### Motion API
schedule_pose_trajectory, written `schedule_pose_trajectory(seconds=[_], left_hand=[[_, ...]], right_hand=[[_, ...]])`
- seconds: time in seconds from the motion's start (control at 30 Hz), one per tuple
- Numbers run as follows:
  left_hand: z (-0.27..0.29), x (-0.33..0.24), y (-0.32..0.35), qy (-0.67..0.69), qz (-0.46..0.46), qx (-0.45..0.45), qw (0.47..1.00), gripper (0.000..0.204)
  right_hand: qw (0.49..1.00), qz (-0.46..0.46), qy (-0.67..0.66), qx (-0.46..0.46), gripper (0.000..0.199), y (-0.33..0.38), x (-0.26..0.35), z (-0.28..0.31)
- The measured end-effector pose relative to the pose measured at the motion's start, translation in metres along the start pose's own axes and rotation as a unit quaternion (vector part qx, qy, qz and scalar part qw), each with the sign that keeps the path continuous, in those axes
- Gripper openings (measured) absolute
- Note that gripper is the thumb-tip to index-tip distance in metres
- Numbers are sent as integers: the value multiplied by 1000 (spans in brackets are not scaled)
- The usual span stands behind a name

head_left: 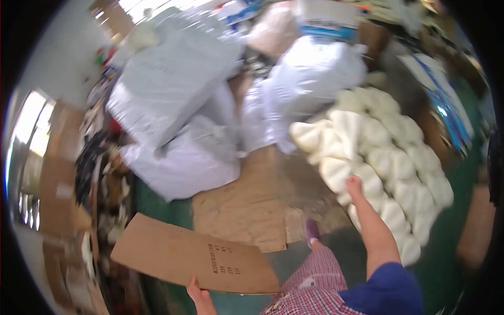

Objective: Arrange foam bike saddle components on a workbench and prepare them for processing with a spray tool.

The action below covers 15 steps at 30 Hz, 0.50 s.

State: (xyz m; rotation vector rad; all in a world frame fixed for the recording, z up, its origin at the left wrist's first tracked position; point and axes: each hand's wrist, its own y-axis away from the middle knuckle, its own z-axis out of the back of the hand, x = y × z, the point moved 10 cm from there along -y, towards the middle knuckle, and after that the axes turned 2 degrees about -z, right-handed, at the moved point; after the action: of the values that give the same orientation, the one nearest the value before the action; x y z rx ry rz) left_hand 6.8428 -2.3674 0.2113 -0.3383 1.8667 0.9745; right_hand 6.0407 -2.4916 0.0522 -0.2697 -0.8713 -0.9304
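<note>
My left hand (198, 290) grips the lower edge of a flat brown cardboard sheet (168, 254) with dark print, tilted across the lower left. The thumb lies over the sheet's face, and its other fingers are behind it. On the right, my right hand (355, 186) reaches out over a pile of cream-white, rounded, cup-like pieces (391, 163). They are stacked in rows and look soft or moulded. That hand appears curled, but blur hides its fingers. Whether it touches the pieces I cannot tell.
Large stuffed white sacks (168, 79) are heaped ahead, with another white sack (315, 73) beside them. Flattened cardboard (239, 205) covers part of the green floor. Cluttered shelving (113, 194) runs along the left. A blue-and-white package (446, 105) stands at the far right.
</note>
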Motion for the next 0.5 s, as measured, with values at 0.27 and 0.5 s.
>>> schedule_pose_trajectory(seconds=[0.27,0.5], left_hand=[[-147,-87,37,-209,-272,-182,922,30],[-291,-74,94,-552,-359,-80,749,20]], right_hand=[[941,-19,-172,289,24,-86,112,-146],[791,549,-162,218,41,123,480,-44]])
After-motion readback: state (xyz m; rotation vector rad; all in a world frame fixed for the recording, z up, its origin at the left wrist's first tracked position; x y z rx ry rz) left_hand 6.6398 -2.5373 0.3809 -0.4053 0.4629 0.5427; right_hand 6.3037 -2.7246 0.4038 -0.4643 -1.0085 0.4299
